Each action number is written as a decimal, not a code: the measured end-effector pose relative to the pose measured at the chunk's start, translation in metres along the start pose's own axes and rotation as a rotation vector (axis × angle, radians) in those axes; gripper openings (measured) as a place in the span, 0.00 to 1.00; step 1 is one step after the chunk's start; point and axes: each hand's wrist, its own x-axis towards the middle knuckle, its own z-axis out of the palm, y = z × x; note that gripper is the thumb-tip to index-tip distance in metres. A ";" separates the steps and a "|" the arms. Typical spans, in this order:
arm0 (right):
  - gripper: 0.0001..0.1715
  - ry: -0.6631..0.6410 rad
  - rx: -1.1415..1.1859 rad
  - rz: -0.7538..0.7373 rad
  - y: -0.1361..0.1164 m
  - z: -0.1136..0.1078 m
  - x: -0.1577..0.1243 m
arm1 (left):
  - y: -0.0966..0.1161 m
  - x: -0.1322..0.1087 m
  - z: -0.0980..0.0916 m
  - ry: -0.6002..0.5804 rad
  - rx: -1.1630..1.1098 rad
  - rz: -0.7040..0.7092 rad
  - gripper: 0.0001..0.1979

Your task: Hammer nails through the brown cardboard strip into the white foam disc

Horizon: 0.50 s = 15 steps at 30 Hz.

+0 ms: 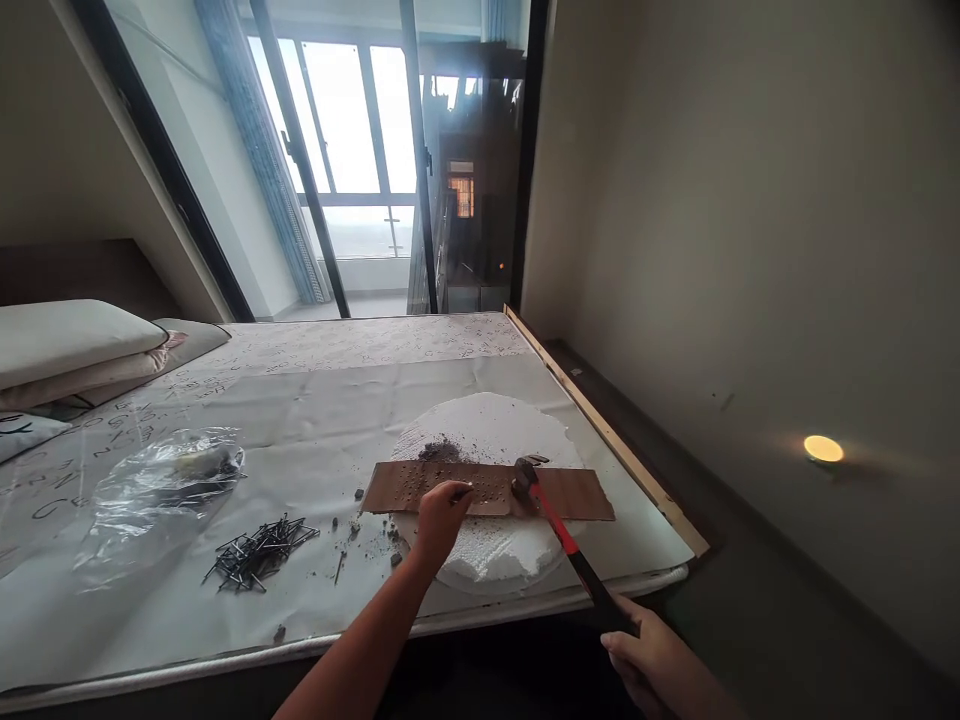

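Note:
A brown wooden strip [577, 493] studded with nails lies across a round white foam slab [491, 430] on a covered bed. My left hand [441, 517] rests on the strip, fingers pinched on a nail [463, 489]. My right hand [654, 661] grips the black end of a red-handled claw hammer [551, 520], whose head rests on the strip just right of my left hand.
A heap of loose dark nails [259, 551] lies left of the foam, with a crumpled clear plastic bag [161, 485] behind it. Dark crumbs dot the sheet [360, 410]. Pillows [71, 345] sit far left. A wall with a lit lamp [823, 448] runs along the right.

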 end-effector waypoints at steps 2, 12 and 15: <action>0.38 0.004 -0.009 -0.003 0.000 -0.001 0.001 | 0.003 0.008 0.020 -0.015 0.005 0.013 0.07; 0.43 0.014 0.027 -0.001 -0.010 -0.001 0.001 | -0.016 0.017 0.052 -0.023 -0.020 0.017 0.06; 0.45 -0.003 0.000 0.013 -0.010 -0.003 0.003 | -0.018 0.019 0.054 -0.009 -0.024 0.032 0.07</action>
